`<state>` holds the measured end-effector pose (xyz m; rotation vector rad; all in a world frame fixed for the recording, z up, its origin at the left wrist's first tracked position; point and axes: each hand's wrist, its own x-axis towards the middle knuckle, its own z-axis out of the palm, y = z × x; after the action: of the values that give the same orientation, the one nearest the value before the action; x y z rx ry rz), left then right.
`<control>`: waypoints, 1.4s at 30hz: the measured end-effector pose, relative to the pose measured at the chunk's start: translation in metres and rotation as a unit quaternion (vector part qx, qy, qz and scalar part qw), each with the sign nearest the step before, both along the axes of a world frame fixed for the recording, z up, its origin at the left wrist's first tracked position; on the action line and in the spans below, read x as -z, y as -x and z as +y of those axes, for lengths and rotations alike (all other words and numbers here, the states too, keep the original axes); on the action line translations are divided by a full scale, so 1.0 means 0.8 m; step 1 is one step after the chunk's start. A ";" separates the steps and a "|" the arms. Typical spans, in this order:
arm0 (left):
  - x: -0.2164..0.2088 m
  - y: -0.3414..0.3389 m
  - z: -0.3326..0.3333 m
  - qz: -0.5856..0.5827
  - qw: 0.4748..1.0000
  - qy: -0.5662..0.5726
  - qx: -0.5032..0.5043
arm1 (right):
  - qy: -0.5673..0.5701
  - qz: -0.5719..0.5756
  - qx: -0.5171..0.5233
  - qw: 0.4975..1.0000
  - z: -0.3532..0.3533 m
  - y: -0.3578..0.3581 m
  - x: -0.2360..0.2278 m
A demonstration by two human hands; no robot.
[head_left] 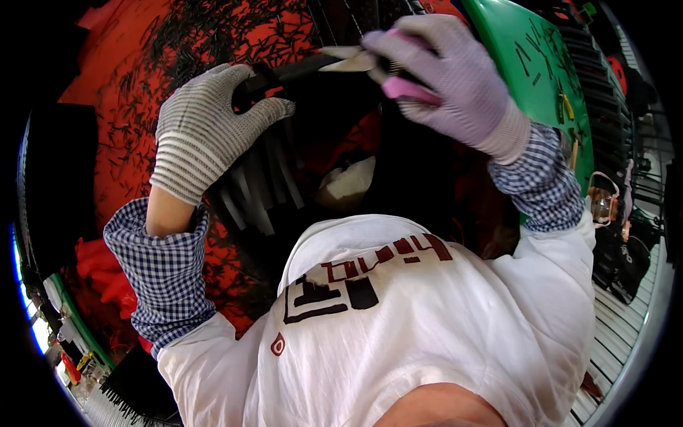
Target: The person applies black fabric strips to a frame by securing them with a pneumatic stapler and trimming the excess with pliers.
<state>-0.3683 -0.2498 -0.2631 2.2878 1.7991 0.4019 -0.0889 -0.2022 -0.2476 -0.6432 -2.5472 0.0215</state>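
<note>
A person in knit gloves grasps a black strip (302, 69) between the thumb and fingers of the left hand (206, 124), while the right hand (455, 82), slightly blurred, closes around the pink handles of a pair of scissors (359, 64). The strip reaches out to the right of the left-hand grip, its far end beside the parted blades; whether metal touches it, I cannot tell from where I stand. Judging by its looks, the strip is light and bends a little, easily steadied by a pinch close behind the blades, fingers clear of the edges. The scissors look stiff and fairly light, best held by the handles. Grey strips (252, 192) hang below the left-hand grip; beyond it, dark scraps (192, 43) litter a red sheet (117, 128).
</note>
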 end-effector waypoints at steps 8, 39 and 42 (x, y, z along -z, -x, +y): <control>0.017 0.006 0.002 0.027 0.999 0.001 -0.021 | -0.070 -0.058 -0.053 0.994 0.001 0.046 0.010; 0.015 0.037 -0.015 -0.013 1.000 -0.020 0.015 | -0.078 0.072 0.269 0.957 0.053 -0.145 0.073; 0.017 0.037 -0.013 -0.040 0.998 -0.049 -0.005 | -0.060 0.080 0.076 0.992 0.029 -0.045 0.033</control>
<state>-0.3975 -0.2605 -0.2768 2.2919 1.7885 0.5870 -0.0532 -0.1793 -0.2743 -0.7544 -2.3197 -0.1277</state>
